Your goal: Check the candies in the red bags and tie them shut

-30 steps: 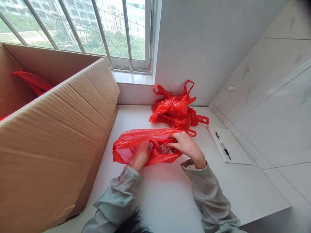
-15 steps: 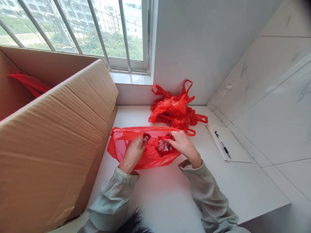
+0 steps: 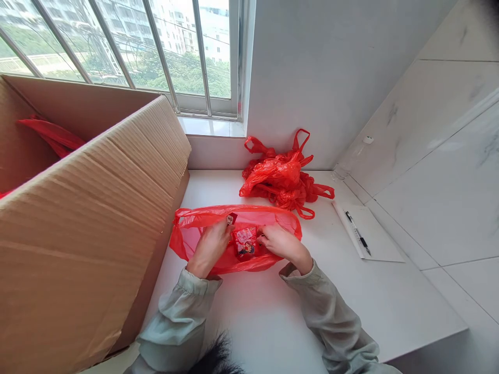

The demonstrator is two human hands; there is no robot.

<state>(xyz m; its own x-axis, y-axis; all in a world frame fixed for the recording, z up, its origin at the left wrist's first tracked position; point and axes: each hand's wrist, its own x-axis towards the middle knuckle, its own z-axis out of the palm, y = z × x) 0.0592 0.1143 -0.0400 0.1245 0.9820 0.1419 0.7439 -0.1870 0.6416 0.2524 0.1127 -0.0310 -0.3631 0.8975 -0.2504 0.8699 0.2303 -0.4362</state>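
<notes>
Leftmost, a cardboard box with a red item inside stands just beside the open red bag, its side wall bounding the room on that flank, and a barred window rises behind the pair. The bag lies on the white table with its long axis running left to right, its gathered end toward the box and its wide mouth facing up toward the wearer. Within the left part of that mouth, the left hand pinches a small dark red packet, which sticks up past the fingertips toward the bag's far rim. Near the middle of the bag sits a square printed packet, its picture face up and its top edge away from the wearer. Beyond the bag, slightly right, a heap of red bags crowds close to the far rim. The right hand reaches into the bag's right part, apart from the left, fingers curled beside the printed packet; whether they grip it I cannot tell. Farther right of the bag, tabletop stretches to a clear bottle and a notepad bearing a pen.
</notes>
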